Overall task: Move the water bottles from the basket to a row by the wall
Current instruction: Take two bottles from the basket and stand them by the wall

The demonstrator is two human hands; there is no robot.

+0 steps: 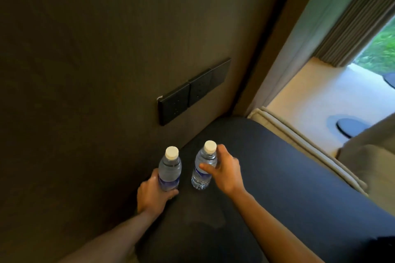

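Hands (154,194) (224,173) each grip, seemingly, an upright bottle (170,168) (203,168) below the wall's switch panel (192,92).

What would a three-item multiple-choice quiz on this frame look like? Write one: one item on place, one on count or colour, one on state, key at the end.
1. Where do the black wall plates sit?
A. On the wall above the bottles
B. On the dark surface
C. On the curtain

2. What colour are the bottle caps?
A. Blue
B. White
C. Red

3. How is the left hand placed?
A. Flat on the wall
B. Out of view
C. Wrapped round a bottle's lower body

Key: 1 A, the plates are mounted above both bottles. 2 B, the left bottle and right bottle both have white caps. 3 C, its fingers curl round the left bottle; the right hand grips the other.
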